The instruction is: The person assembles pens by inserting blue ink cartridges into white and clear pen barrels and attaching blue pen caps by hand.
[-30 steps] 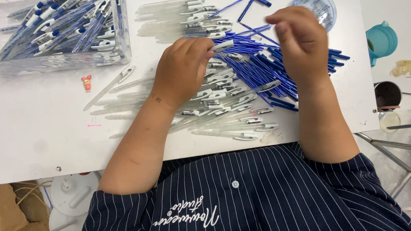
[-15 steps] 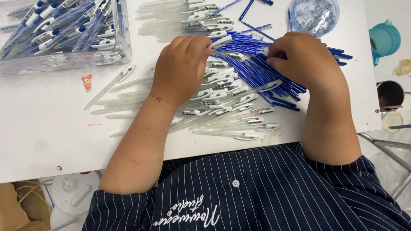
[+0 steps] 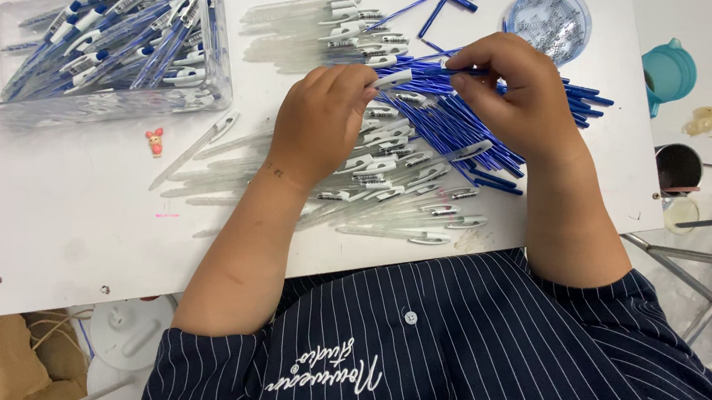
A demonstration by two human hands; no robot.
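Both hands mid-frame: left hand (image 3: 323, 117) pinches one clear barrel (image 3: 393, 78), right hand (image 3: 511, 92) pinches one blue refill (image 3: 439, 71); worktop (image 3: 76, 241) bare lower left.

- The right hand (image 3: 514, 92), which lay low on the heap of blue refills (image 3: 461, 122) half a second ago, has lifted and swung left toward the left hand (image 3: 323, 117)
- Its fingers (image 3: 481, 65) now pinch a blue refill, its end meeting the clear pen barrel (image 3: 392, 77) at the left fingertips

Pen bin (image 3: 85, 52) sits far left on the board (image 3: 76, 241); round, perhaps lidded tub (image 3: 548, 20) far right.
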